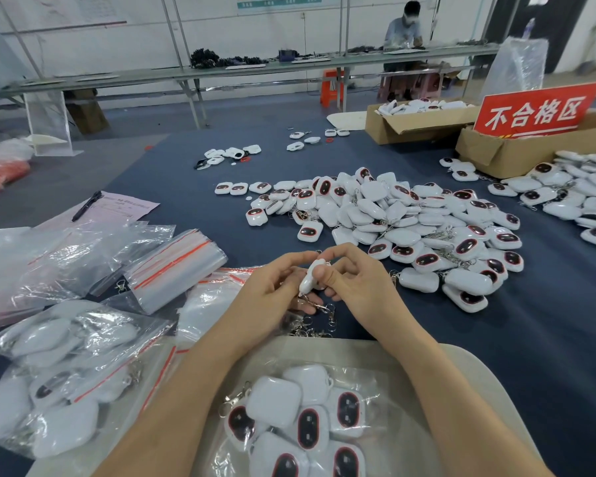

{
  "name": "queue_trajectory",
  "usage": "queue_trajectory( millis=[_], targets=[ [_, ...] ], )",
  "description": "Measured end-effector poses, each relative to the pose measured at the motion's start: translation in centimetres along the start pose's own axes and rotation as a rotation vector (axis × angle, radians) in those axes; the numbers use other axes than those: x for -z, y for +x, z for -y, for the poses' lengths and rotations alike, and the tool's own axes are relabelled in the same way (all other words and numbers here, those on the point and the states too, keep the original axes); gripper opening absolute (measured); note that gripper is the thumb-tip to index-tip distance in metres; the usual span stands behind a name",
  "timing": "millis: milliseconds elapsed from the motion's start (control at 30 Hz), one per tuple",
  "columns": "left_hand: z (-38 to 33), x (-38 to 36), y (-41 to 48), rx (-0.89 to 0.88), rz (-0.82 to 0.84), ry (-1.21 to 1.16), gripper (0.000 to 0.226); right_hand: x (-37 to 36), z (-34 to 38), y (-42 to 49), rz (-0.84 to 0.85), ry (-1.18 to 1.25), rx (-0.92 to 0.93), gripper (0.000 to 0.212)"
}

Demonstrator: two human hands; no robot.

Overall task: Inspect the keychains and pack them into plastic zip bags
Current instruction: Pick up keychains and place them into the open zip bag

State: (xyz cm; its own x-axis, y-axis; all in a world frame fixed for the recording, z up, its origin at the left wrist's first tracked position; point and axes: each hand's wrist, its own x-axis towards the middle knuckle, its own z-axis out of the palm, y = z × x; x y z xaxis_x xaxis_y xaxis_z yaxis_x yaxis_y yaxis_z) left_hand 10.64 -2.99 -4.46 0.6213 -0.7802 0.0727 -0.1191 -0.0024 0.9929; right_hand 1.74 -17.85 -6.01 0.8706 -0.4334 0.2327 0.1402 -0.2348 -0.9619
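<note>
A white keychain (309, 277) stands on edge between both hands above the dark blue table (547, 321). My left hand (269, 294) holds it from the left, and my right hand (355, 280) pinches it with thumb on top. Its metal clasp (315, 304) hangs below. A big pile of white keychains (410, 222) with dark red-rimmed windows lies ahead to the right. A stack of unused zip bags (176, 266) with red strips lies to the left. In front of me a zip bag holding several keychains (300, 421) rests on a beige tray (468, 366).
Filled zip bags (59, 366) lie at the lower left. Loose metal rings (310, 327) sit under my hands. Cardboard boxes (413, 122) and a red sign (537, 110) stand at the far right. A pen (86, 205) lies on pink paper. A person sits at the far bench (405, 29).
</note>
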Motion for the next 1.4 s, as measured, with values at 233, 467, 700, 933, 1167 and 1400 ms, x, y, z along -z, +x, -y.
queue_trajectory(
  millis=[233,467,700,933,1167,1400],
  targets=[
    [-0.1,-0.1,-0.1,0.026,-0.013,-0.080,0.023,-0.1,0.0,0.1,-0.020,-0.004,-0.023,0.034],
    [0.5,0.4,0.5,0.005,-0.113,-0.305,0.023,0.1,0.4,-0.2,0.062,0.076,-0.021,0.021],
    [0.4,0.9,0.4,-0.005,-0.125,-0.313,0.038,0.1,-0.1,0.0,0.083,0.111,-0.075,0.028],
    [0.0,0.7,0.0,-0.025,-0.150,-0.259,0.036,0.1,-0.1,-0.1,0.064,0.061,-0.043,0.033],
    [-3.0,2.9,-2.3,-0.018,-0.331,-0.341,0.022,-0.7,2.3,-1.4,0.031,-0.123,-0.006,0.021],
    [-5.1,8.1,-9.6,0.174,-0.327,-0.158,0.023,-6.9,6.3,-4.3,0.627,-0.658,0.274,0.036]
  ],
)
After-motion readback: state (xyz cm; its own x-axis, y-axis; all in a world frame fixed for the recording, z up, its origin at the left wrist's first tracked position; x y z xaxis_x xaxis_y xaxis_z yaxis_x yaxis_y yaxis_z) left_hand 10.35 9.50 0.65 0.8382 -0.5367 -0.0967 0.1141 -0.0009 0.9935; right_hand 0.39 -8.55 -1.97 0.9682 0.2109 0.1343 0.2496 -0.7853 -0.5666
